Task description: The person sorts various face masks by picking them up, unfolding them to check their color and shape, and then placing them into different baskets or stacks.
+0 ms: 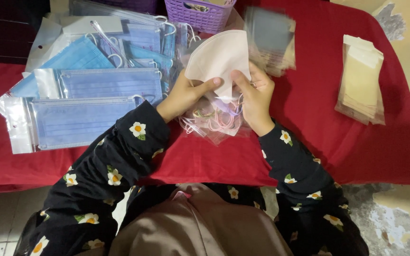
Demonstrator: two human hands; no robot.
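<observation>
Head view: both hands, left hand (183, 95) and right hand (255, 97), pinch a pale mask (219, 57) beside bagged blue masks (81, 118).

Left hand (184, 95) pinching, right hand (255, 97) pinching, wrists close

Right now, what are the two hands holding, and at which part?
Both hands hold one pale pink folded mask by its lower edge: left hand at the lower left, right hand at the lower right.
</observation>
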